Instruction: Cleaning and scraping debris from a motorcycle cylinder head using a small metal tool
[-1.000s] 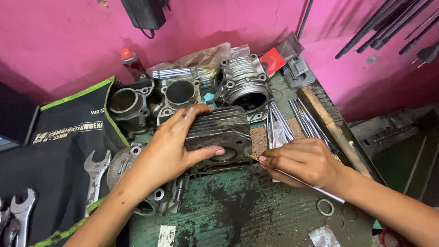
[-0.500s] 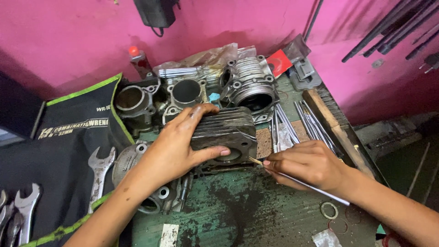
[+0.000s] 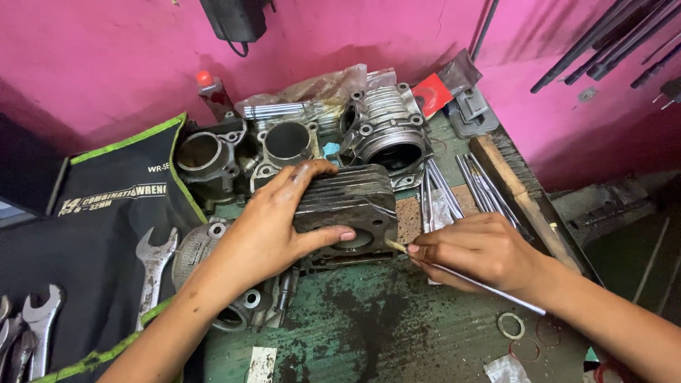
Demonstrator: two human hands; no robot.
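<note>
the left hand [image 3: 273,230] grips a dark finned cylinder block [image 3: 351,206] on the green bench [image 3: 397,333]. the right hand [image 3: 475,252] pinches a thin metal rod [image 3: 489,287], its tip at the block's edge.

We note the finned engine cylinder [image 3: 347,202] is cast metal, dull grey and grimy, with a matt, oil-darkened finish. The thin rod [image 3: 482,287] looks like bright, smooth metal. The workbench top [image 3: 383,333] shows worn green paint, rough and stained black. The other cylinders [image 3: 386,131] behind are paler cast metal, semi-matt. The spanners [image 3: 152,266] are smooth metal with a soft sheen, lying on a black cloth tool roll [image 3: 106,213] edged in green. The wall [image 3: 106,64] is matt pink paint, smudged.
</note>
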